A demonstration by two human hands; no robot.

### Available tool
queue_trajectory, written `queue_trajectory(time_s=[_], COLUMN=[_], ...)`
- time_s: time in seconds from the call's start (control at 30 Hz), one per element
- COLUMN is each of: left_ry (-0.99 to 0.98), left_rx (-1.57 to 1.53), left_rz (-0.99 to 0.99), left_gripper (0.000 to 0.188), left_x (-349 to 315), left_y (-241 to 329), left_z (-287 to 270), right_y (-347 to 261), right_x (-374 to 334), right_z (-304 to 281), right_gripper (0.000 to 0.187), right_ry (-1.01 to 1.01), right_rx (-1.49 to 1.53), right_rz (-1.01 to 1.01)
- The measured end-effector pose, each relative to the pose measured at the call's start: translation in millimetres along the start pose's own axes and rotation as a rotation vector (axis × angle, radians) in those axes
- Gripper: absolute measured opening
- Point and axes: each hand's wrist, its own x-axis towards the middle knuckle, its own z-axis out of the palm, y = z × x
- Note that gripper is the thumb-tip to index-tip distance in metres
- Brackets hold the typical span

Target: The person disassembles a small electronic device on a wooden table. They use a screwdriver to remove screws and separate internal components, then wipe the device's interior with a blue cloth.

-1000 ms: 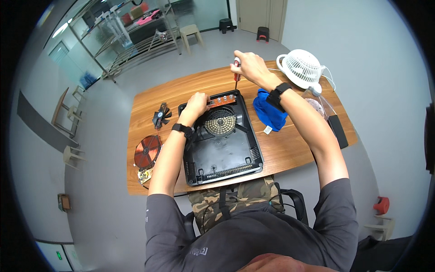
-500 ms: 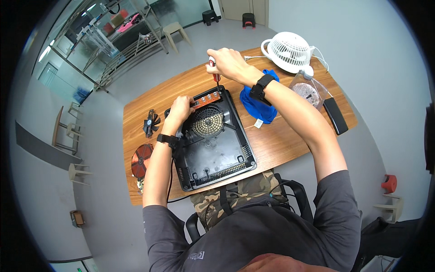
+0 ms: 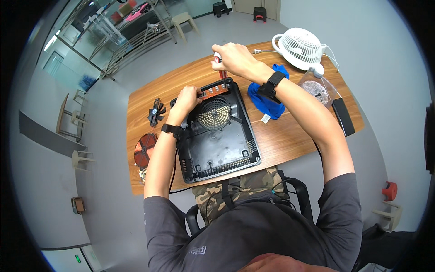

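Note:
An opened black plastic appliance housing, with a round vent grille, lies on the table before me. Along its far edge runs a narrow orange circuit board. My right hand is closed round the red and white handle of a screwdriver; the tool stands nearly upright, its tip down at the board's right end. At the board's left end, my left hand is closed, its fingers curled against the board and the housing's far left corner. The hand itself hides part of that grip.
Left of the housing lie a small black fan and a copper-coloured coil. To the right are a blue cloth, a white round fan, a clear plastic bag and a black flat case. The wooden table has curved edges.
The whole view has shifted slightly, with the table now a little higher and to the right. Both hands stay at the same ends of the board, the screwdriver still in the right.

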Motion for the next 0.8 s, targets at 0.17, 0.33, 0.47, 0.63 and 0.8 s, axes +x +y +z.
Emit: queue_trajectory(time_s=[0.17,0.33,0.47,0.63,0.8], left_ry=[0.014,-0.001,0.007,-0.002,0.006], left_rx=[-0.023,0.003,-0.005,0.010,-0.006], left_rz=[-0.010,-0.021,-0.020,-0.035,-0.027], left_gripper=[0.031,0.034,0.032,0.033,0.033], left_x=[-1.7,-1.7,-1.1,-1.7,-0.6], left_y=[1.1,-1.2,0.2,0.5,-4.1], left_z=[-0.3,0.8,1.0,0.2,4.6], right_y=[1.0,3.9,2.1,4.8,3.4], right_x=[-0.3,-0.6,-0.6,1.8,0.9], right_z=[4.0,6.5,3.1,6.7,4.4], right_gripper=[0.029,0.028,0.029,0.030,0.030], right_ry=[-0.006,0.046,0.005,0.009,0.015], right_rx=[-0.006,-0.016,-0.039,-0.040,-0.030], right_rz=[-0.001,-0.030,0.011,-0.007,-0.017])
